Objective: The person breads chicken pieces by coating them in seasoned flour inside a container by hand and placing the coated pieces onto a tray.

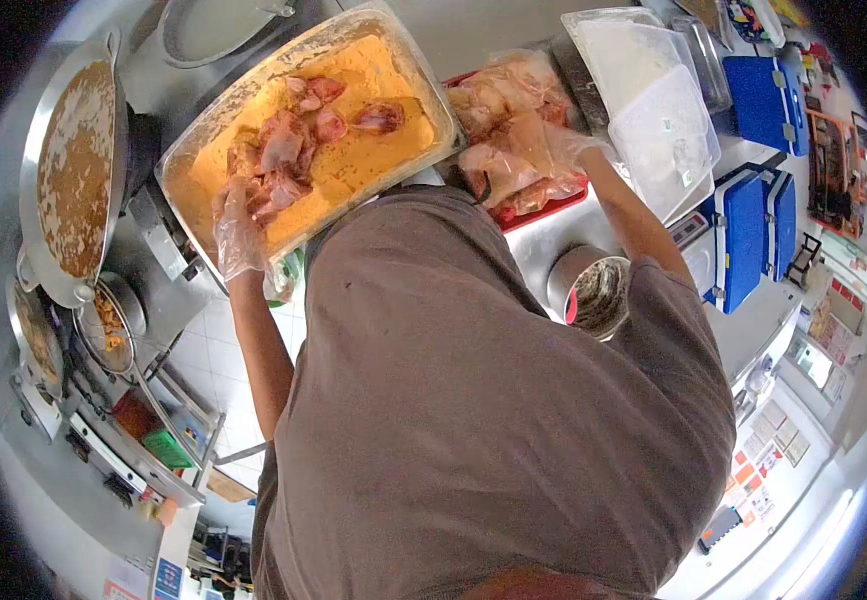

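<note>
A clear plastic tub (432, 75) holds yellow-orange flour (354, 65), with raw chicken pieces (284, 145) heaped in its middle and left. My left hand (239, 225), in a clear plastic glove, is inside the tub's near left corner against the heap. How its fingers are bent is not clear. To the right, a red tray (544, 205) is piled with more raw chicken (499, 170). My right hand (562, 148), also in a clear glove, reaches over this pile and touches it. Loose plastic and meat hide its fingers.
At left are a wide pan (79, 170) with brown crumbs and a pot (114, 318) with fried pieces. A metal pot (594, 290) stands below the red tray. Clear lids (649, 100) and blue cases (744, 240) are at right.
</note>
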The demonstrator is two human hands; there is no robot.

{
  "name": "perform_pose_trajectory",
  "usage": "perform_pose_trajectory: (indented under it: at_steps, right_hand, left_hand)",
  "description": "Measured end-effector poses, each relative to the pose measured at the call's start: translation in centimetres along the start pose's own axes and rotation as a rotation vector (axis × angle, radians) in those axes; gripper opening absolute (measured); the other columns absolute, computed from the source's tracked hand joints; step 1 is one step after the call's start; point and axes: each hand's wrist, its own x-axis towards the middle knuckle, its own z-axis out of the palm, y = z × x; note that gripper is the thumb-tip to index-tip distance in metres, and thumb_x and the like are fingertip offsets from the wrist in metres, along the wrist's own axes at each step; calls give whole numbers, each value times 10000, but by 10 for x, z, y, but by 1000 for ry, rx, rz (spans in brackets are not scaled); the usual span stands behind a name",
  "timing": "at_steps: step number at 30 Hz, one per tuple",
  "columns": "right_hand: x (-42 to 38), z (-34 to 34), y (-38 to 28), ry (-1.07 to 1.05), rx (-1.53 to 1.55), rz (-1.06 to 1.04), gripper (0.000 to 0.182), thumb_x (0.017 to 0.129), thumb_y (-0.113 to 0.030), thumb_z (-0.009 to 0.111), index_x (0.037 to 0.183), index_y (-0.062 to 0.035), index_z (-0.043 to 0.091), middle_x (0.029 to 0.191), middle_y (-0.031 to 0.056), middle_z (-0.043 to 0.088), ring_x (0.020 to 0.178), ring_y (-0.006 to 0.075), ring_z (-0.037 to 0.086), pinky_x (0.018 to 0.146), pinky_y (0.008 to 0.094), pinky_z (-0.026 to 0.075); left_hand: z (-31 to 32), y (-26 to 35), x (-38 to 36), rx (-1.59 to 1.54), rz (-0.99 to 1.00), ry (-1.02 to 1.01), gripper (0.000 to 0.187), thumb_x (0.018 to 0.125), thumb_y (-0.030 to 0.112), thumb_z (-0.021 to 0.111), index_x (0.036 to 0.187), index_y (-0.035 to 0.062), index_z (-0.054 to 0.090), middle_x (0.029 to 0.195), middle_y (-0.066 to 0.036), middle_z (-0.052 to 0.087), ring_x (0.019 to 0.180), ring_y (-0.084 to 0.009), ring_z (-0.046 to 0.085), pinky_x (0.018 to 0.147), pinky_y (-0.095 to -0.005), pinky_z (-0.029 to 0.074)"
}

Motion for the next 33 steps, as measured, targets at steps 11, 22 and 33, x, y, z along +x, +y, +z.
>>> perform_pose_trajectory:
  at_steps: [11,22,33]
  right_hand:
    - [-10,-12,-10,-87,68,-55,382,878,-296,708,1137,-18,683,960,151,728,883,223,713,747,385,574]
    - [-32,-5,-30,-69,63,-98,356,875,-293,703,1096,-13,695,919,138,721,845,207,703,722,374,567]
    - [-50,-3,-44,-96,74,-132,335,871,-289,699,1054,-9,708,878,126,715,807,192,694,697,363,559]
  left_hand:
    - [-23,-35,0,-15,-55,50,389,979,431,683,1146,94,583,992,-41,638,837,-166,685,618,-297,522]
    - [-14,-23,6,62,-76,21,408,992,460,661,1136,85,596,1020,-50,655,796,-152,664,633,-290,518]
    - [-26,-37,16,254,128,-26,375,1001,422,653,1133,74,612,973,-45,661,802,-158,666,646,-302,532]
